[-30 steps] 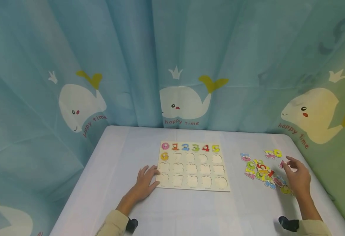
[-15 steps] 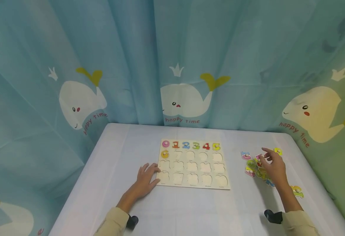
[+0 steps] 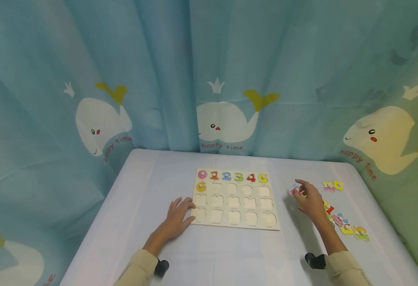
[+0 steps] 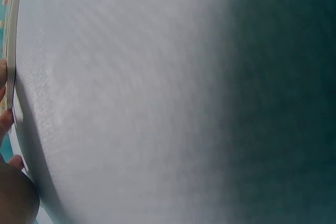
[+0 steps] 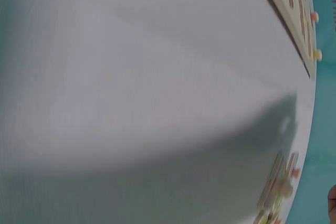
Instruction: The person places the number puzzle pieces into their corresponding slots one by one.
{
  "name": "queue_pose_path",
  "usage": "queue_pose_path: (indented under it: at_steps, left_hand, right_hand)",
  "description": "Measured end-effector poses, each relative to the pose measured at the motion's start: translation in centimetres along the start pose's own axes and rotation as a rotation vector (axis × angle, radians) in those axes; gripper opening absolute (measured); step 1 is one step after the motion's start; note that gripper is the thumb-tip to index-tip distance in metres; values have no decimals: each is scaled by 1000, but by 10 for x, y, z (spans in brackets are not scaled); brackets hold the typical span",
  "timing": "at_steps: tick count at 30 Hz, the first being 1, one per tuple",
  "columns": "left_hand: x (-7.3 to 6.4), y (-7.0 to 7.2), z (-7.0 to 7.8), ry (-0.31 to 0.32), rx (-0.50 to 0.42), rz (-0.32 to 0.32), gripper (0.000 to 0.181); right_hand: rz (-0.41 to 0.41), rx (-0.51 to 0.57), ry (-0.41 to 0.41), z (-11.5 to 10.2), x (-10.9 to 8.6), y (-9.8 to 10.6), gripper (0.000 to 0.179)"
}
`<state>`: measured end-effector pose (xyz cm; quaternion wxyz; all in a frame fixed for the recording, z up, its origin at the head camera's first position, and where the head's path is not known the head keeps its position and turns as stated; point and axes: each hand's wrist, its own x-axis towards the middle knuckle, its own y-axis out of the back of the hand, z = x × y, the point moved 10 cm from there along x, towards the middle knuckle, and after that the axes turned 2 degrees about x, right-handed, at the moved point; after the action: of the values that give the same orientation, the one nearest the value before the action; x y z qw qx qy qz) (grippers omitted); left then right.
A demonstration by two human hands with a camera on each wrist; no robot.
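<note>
Right grip (image 3: 309, 200) pinching pink piece (image 3: 294, 191) — shifted left, nearer board (image 3: 225, 208) | left grip (image 3: 177, 217) — relaxed on its edge

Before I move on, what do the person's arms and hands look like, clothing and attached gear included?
The left hand and right hand wear no gloves. The beige fabric left sleeve and matching right sleeve end short of the wrists. A black, round-ended device juts out beside the left one, a similar black device beside the right.

The pale board (image 3: 234, 202) lies flat, digits (image 3: 226, 176) 0–6 seated; bright pieces (image 3: 339, 219) lie toward three o'clock, a pink piece (image 3: 292, 192) held.
</note>
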<state>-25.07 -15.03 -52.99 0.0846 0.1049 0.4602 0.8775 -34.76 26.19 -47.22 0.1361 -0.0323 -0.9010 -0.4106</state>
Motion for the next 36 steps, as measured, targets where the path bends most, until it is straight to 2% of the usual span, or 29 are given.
queue_pose_path:
  at_steps: [14,27,32,36]
  left_hand:
    - [0,-1,2,5,-4,-10,31]
    - [1,0,3,1,5,4,29]
    - [1,0,2,6,3,5,29]
    - [1,0,1,4,4,7,28]
  right_hand:
    - [-11,26,13,-16,2,-32,36]
    - [-112,49,28,-36,12,-63,38]
    - [-120,61,66,-47,14,-74,38]
    - [-143,73,57,-54,15,-85,39]
